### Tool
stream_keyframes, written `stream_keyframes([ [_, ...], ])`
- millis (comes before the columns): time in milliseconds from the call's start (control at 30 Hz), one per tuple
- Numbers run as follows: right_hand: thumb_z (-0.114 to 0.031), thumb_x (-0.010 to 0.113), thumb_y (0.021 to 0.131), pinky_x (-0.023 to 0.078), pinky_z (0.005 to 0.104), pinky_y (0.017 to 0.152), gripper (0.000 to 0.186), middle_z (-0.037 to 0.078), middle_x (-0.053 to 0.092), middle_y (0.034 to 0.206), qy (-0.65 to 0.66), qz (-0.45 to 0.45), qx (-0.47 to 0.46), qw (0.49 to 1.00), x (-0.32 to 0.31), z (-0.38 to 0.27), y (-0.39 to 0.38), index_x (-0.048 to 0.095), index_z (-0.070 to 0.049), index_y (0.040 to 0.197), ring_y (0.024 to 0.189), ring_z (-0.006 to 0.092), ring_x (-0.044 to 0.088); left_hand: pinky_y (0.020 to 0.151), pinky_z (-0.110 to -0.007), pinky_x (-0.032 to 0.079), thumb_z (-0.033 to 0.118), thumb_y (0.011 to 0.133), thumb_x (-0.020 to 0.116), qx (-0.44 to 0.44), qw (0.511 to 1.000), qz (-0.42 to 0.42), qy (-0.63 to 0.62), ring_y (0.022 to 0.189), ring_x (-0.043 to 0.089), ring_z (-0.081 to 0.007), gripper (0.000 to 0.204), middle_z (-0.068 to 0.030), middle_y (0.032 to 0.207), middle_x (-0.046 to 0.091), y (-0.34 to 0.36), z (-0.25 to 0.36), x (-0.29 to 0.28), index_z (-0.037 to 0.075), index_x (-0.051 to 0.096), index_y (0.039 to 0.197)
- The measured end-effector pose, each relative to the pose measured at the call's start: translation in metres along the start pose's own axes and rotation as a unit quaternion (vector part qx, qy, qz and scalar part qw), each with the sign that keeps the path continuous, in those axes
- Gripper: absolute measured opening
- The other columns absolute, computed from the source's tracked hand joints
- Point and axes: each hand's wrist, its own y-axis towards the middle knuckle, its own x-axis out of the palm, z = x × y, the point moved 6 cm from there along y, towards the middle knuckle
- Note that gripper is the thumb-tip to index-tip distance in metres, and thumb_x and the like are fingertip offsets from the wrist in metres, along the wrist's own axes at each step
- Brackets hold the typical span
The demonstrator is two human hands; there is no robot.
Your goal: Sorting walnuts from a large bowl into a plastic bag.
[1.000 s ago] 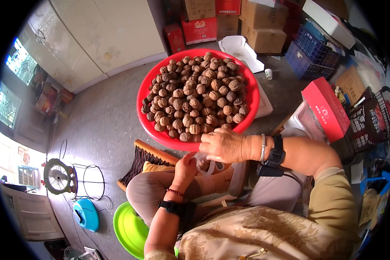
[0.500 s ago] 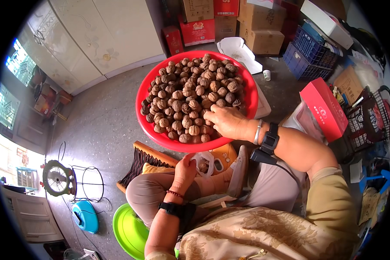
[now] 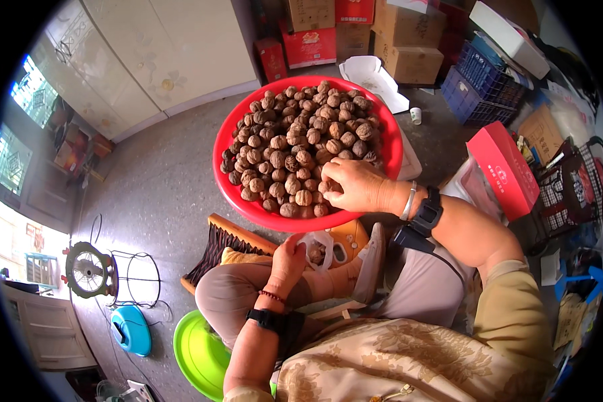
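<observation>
A large red basin (image 3: 229,194) is heaped with brown walnuts (image 3: 275,144). My right hand (image 3: 358,187) is in the pile near the basin's front right, fingers curled on a walnut (image 3: 327,184), partly hidden by them. Below the basin, my left hand (image 3: 288,261) grips a translucent plastic bag (image 3: 323,244) with a few walnuts in it. An orange object (image 3: 345,234) with a pale oval part lies behind the bag, beside my shoe.
A woven wooden seat (image 3: 208,258), green basin (image 3: 194,348), blue basin (image 3: 130,331) and wire-framed stand (image 3: 87,271) are at left. Stacked boxes (image 3: 409,63) and a white tray (image 3: 375,84) stand behind. Blue crates (image 3: 476,94) and an open red box (image 3: 502,167) are at right.
My right hand has moved from the bag beside my left hand up and to the right into the walnut pile. My left hand has stayed on the bag.
</observation>
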Motion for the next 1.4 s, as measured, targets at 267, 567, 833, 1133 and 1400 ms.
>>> stream_keyframes([
  [267,-0.016,0.074,0.078,0.052,0.0397,0.070,0.012,0.008,0.060,0.083,0.081,-0.040,-0.130,0.987,0.001,-0.045,-0.017,0.067,-0.012,0.087,0.077,0.0292,0.065,0.061,-0.035,0.051,0.011,0.095,0.055,-0.067,0.998,-0.008,-0.011,0.067,0.064,-0.0254,0.031,-0.0147,0.077,0.067,0.000,0.002,-0.001,0.002,0.063,0.124],
  [567,-0.027,0.073,0.078,0.050,0.0437,0.077,0.022,0.007,0.058,0.092,-0.019,-0.069,-0.194,0.978,0.018,-0.053,-0.026,0.067,-0.013,0.093,0.087,0.0287,0.064,0.054,-0.029,0.049,0.008,0.096,0.054,-0.086,0.994,-0.018,-0.060,0.059,0.061,-0.0134,0.033,-0.0063,0.071,0.065,-0.003,0.011,0.000,0.001,0.062,0.128],
  [833,-0.015,0.067,0.082,0.053,0.0438,0.077,0.011,0.011,0.061,0.091,-0.044,-0.017,-0.043,0.998,-0.018,-0.007,-0.009,0.066,-0.009,0.092,0.088,0.0330,0.065,0.064,-0.039,0.052,0.010,0.092,0.055,-0.089,0.996,-0.014,-0.022,0.068,0.068,-0.0305,0.031,-0.0200,0.078,0.068,-0.001,0.004,0.000,0.006,0.065,0.121],
  [1133,-0.022,0.073,0.075,0.055,0.0455,0.081,0.021,0.017,0.070,0.094,-0.111,-0.158,0.053,0.980,0.003,0.031,-0.017,0.072,-0.003,0.085,0.091,0.0375,0.069,0.068,-0.040,0.053,0.010,0.091,0.056,-0.052,0.999,-0.006,-0.009,0.074,0.068,-0.0342,0.031,-0.0229,0.082,0.068,0.000,0.003,0.000,0.005,0.065,0.120],
  [1400,-0.016,0.063,0.077,0.056,0.0462,0.080,0.019,0.021,0.071,0.087,-0.148,-0.163,0.035,0.975,0.009,0.024,-0.013,0.072,0.001,0.080,0.088,0.0377,0.070,0.052,-0.029,0.048,0.009,0.096,0.053,-0.034,0.999,-0.011,-0.015,0.054,0.059,-0.0133,0.035,-0.0052,0.064,0.060,0.000,-0.006,0.002,0.003,0.061,0.130],
])
